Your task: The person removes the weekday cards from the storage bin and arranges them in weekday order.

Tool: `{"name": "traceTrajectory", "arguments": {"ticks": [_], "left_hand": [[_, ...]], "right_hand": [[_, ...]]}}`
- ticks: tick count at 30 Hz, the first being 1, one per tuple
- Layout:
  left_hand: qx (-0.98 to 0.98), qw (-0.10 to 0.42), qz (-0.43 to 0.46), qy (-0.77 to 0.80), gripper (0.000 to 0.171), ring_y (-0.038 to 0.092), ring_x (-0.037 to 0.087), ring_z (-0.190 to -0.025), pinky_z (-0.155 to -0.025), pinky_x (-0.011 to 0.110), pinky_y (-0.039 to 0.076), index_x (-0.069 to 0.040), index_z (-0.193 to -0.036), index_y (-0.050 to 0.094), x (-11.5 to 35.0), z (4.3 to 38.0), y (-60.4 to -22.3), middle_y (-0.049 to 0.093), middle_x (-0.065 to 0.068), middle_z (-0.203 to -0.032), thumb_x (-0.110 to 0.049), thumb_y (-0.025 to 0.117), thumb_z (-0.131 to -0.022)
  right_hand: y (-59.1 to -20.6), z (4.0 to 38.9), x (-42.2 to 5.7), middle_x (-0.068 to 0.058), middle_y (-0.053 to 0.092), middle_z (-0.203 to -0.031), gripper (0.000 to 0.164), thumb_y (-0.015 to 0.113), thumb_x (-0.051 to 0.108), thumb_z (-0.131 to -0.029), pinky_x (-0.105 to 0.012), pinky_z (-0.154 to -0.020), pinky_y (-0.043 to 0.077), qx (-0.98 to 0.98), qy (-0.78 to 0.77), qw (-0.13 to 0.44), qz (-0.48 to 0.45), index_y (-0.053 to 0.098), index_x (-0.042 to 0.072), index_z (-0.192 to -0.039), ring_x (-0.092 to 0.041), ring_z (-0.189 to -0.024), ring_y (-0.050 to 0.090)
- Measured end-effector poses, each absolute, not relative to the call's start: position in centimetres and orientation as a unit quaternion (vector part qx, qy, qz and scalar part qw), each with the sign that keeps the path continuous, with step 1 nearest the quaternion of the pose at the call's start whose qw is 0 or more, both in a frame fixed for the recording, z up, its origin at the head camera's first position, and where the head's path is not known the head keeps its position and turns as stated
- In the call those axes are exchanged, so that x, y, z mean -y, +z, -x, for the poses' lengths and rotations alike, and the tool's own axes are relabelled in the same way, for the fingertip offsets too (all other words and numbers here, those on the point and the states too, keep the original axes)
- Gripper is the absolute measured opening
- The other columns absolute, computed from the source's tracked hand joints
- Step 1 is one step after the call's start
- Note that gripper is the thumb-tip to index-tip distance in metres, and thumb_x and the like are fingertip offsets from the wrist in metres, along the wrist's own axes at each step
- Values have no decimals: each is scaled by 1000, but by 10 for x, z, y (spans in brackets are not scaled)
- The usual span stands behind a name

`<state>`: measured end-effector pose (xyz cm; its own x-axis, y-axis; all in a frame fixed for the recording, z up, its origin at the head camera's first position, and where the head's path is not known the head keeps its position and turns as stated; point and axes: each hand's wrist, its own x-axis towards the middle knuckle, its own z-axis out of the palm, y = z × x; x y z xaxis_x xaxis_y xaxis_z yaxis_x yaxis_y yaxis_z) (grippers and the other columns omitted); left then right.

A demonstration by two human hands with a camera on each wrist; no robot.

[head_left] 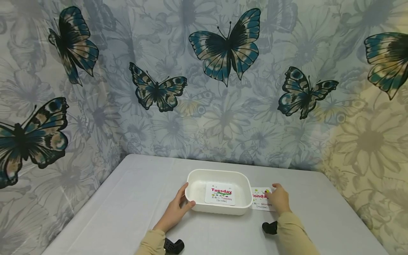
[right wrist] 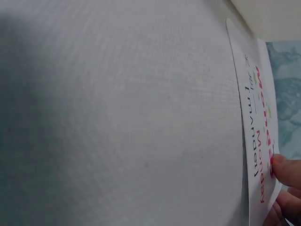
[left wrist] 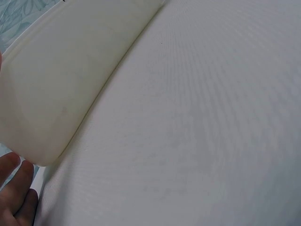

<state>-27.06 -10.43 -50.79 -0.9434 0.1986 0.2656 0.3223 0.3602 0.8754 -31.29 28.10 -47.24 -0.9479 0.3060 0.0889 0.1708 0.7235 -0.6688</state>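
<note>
A white plastic tray (head_left: pixel 220 210) sits on the table, and inside it lies a card printed "Tuesday" (head_left: pixel 220 200). My left hand (head_left: pixel 174 209) holds the tray's left end, thumb at the front rim and fingers along the side wall. In the left wrist view the fingertips (left wrist: pixel 18 183) meet the tray's lower corner (left wrist: pixel 56 117). Just right of the tray is a "Monday" card (head_left: pixel 262 201), its left edge hidden behind the tray. My right hand (head_left: pixel 282 199) pinches its right side. The right wrist view shows the thumb (right wrist: pixel 288 170) on the printed face and fingers underneath.
A white cloth covers the table (head_left: pixel 127 198). Behind it and on both sides hangs a curtain (head_left: pixel 207 134) with butterflies and flowers. Black wrist devices sit by both sleeves, such as the right one (head_left: pixel 270 227).
</note>
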Motion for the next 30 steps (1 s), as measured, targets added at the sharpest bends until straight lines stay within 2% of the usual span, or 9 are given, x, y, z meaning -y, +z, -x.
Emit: {"name": "traceTrajectory", "arguments": {"ticks": [3,7,11,16,22,30], "left_hand": [[824,55,153,-542,75,42,30,-124,-101,56,25,-25,-148,21,104,271,-508,38,13,-142,-36,64,-88],[823,58,156,-542,73,43,31,-123,-101,57,25,-26,-148,22,104,271,-511,39,14,-141,-35,64,-88],[819,66,166,-545,72,42,36,-123,-100,59,24,-18,-148,22,102,264,-502,38,20,-140,-30,63,-90],[819,61,165,-546,73,42,37,-123,-99,60,24,-16,-148,21,101,259,-492,37,22,-140,-28,63,-90],[822,61,160,-544,74,43,30,-123,-101,57,24,-22,-148,21,105,268,-509,40,15,-140,-35,63,-89],[825,51,153,-541,75,41,31,-125,-101,57,25,-24,-149,19,103,269,-508,38,13,-141,-39,62,-89]], "right_hand": [[-472,312,-280,-42,43,-117,51,64,1,-81,-57,-90,37,924,346,98,131,39,-18,-122,-53,-108,43],[-476,311,-281,-42,43,-116,50,65,0,-81,-57,-89,37,921,352,105,130,39,-18,-120,-53,-107,43],[-479,311,-284,-41,46,-112,52,65,3,-82,-56,-86,39,918,359,110,126,38,-18,-121,-50,-103,47],[-483,313,-292,-39,48,-110,59,62,20,-89,-54,-84,40,910,380,93,137,35,-17,-126,-47,-99,49],[-476,307,-293,-42,39,-121,73,51,41,-94,-57,-93,34,899,405,64,157,30,-19,-129,-53,-113,39],[-464,304,-290,-39,39,-123,83,44,54,-92,-55,-95,32,855,473,107,183,30,-17,-132,-49,-115,38]]}}
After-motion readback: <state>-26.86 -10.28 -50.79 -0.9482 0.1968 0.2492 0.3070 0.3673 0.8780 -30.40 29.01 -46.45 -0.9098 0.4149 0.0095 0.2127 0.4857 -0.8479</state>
